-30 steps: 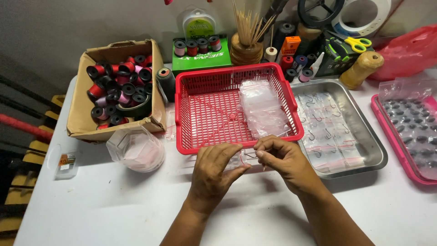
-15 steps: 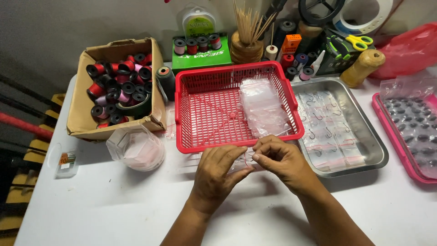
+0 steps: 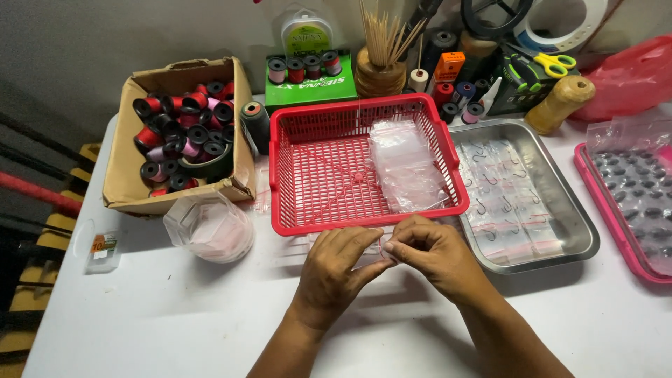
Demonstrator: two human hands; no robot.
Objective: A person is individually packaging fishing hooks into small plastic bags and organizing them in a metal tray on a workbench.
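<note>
Small clear bag [image 3: 383, 253] pinched between 2 hands, left hand [image 3: 336, 269] and right hand [image 3: 430, 255], fingertips pressed together, just in front of red basket [image 3: 364, 164]; long axis left-right.

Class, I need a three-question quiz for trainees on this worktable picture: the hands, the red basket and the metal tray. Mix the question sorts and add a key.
1. True or false: the red basket holds clear plastic bags.
2. What lies in the metal tray: A) scissors B) bagged hooks C) spools?
3. Where is the cardboard box of spools relative to the basket?

Key
1. True.
2. B.
3. To its left. The left hand and right hand pinch a small clear bag just in front of the basket.
</note>
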